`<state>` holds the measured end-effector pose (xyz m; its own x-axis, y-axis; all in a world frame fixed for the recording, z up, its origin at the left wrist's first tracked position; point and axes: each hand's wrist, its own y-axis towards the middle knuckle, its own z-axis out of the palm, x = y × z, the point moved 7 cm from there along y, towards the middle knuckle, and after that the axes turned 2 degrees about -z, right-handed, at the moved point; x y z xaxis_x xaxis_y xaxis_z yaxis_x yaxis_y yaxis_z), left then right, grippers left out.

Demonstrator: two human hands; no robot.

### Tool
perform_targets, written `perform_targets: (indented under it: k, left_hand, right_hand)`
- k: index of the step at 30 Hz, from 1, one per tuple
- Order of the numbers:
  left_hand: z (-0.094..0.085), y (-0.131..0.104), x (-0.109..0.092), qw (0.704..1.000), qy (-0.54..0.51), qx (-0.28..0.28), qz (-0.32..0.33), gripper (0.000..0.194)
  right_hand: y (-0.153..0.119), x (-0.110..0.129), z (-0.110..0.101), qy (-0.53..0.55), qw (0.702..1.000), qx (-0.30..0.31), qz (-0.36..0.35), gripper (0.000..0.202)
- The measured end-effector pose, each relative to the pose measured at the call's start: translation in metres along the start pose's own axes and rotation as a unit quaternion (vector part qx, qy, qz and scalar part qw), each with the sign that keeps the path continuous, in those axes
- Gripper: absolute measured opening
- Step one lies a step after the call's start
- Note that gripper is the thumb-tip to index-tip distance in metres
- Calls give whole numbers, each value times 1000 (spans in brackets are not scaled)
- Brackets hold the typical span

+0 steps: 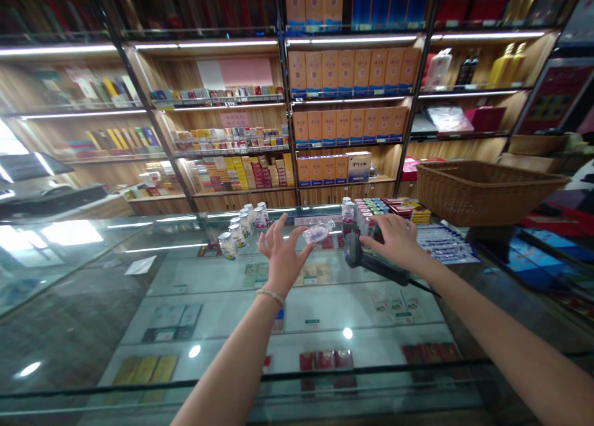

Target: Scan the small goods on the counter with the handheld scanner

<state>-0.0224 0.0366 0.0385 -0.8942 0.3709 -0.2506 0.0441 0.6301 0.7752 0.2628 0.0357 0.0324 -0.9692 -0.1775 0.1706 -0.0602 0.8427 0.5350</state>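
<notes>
Bare forearms (pixel 227 364) closest to cam, L wrist in a beaded bracelet (pixel 270 296), and here's L hand (pixel 284 250) reaching fwd w/ fingers fanned, thumb & forefinger pinching a small clear bottle (pixel 318 232) on its side above the counter (pixel 208 315), while R hand (pixel 394 235) bends over a dark scanner (pixel 371 262), can't tell if gripping it. Counter's smooth, reflective glass, bottle's shiny & rounded, wicker basket (pixel 487 194) coarse-woven, R of R hand. Bottle row (pixel 237 234) stands L of L hand, scanner partly blocking the glass below.
</notes>
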Motion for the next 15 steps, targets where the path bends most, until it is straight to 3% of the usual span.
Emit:
perform_targets:
  k: [4,8,15]
  left_hand:
    - [-2,0,-2,1000,-6,0,0,35]
    - [-6,0,-3,1000,-2,-17,4,34]
    - [-6,-1,0,1000,5,-23,9,37]
  right_hand:
    - [34,21,1,42,998,37,22,48]
    - [61,49,16,80,993,83,36,60]
    - [77,73,37,105,989,101,-16,58]
